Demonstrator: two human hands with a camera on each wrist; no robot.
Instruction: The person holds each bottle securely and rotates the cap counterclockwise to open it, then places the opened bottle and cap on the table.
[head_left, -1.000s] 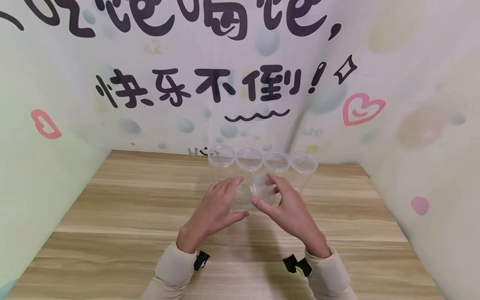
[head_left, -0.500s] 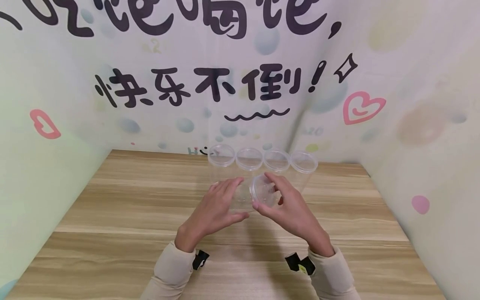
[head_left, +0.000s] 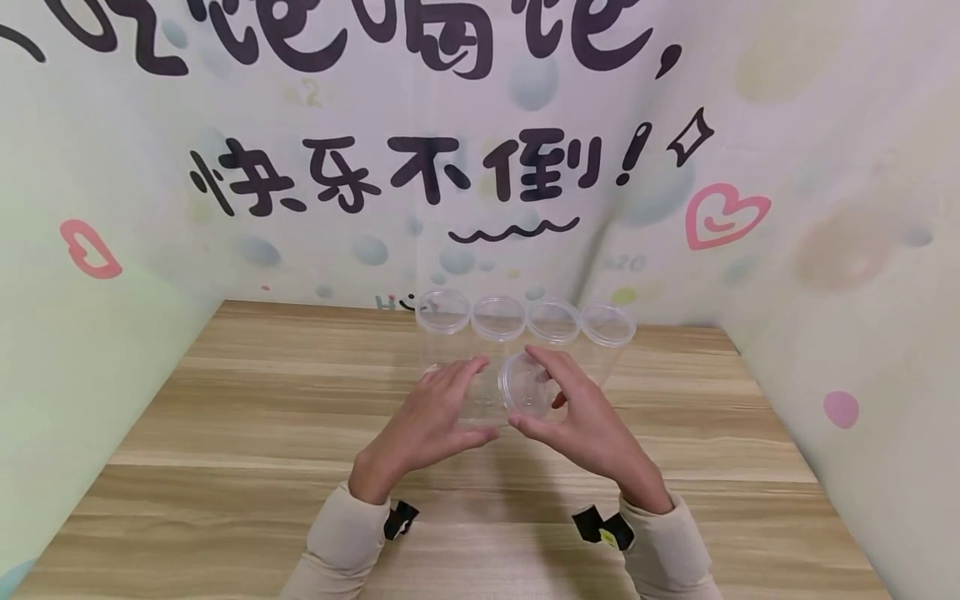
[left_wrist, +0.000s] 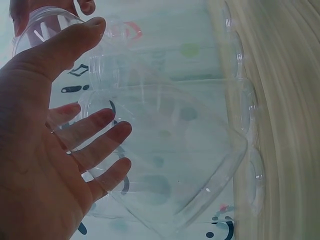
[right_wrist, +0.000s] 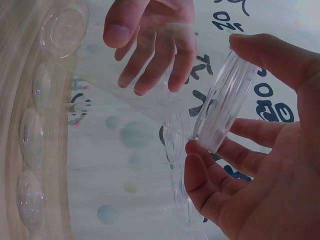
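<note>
A clear plastic jar [left_wrist: 212, 192] lies tilted between my hands above the table, its base toward the lower right in the left wrist view. Around its body, thumb on one side and fingers on the other, my left hand [head_left: 431, 412] holds it. My right hand [head_left: 588, 417] grips the clear round lid [right_wrist: 225, 100] by its edge, thumb at one side and fingertips at the other. In the head view the lid's ridged rim faces the left hand, at the jar's mouth end. The jar's outline is faint because it is see-through.
Several matching clear jars [head_left: 498, 319] with round tops stand in a row just behind my hands, near the table's back edge. The wood-grain table [head_left: 262, 417] meets a printed wall sheet [head_left: 337, 242] at the back and pale side sheets.
The right hand has turned slightly about the lid, its thumb moving down to the lid's lower edge and the wrist shifting a little right. The left hand and the row of jars stay put.
</note>
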